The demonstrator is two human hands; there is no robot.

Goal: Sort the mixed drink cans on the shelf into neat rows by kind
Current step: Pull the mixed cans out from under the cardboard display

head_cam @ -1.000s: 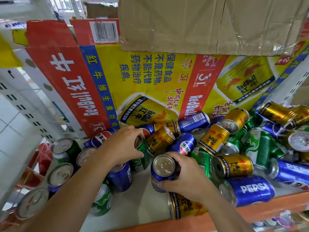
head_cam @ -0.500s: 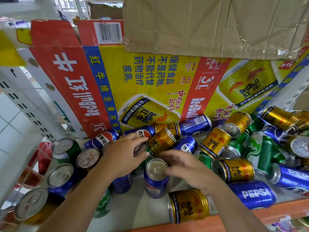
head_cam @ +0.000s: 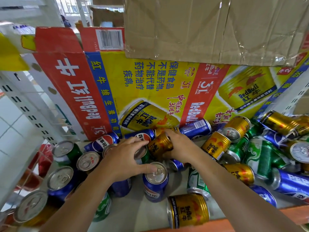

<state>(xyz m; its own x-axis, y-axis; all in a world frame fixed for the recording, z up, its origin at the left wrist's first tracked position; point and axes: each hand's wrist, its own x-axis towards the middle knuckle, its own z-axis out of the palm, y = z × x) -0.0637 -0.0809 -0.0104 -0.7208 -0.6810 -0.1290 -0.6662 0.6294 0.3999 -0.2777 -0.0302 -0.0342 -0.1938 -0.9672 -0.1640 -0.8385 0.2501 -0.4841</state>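
We have the right hand (head_cam: 181,146) wrapped round a gold Red Bull can (head_cam: 159,145) lying in the heap, and the left hand (head_cam: 125,159) curled over a green can (head_cam: 143,154) — thumb on the upright Pepsi can (head_cam: 156,183). The shelf (head_cam: 138,213) shows bare floor near its orange lip (head_cam: 294,214) — upright cans (head_cam: 61,180) line the left.

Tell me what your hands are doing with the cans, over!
Right hand grips gold Red Bull can. Left hand atop green can, grip unclear; thumb on upright Pepsi can. Mixed cans heaped to the right.
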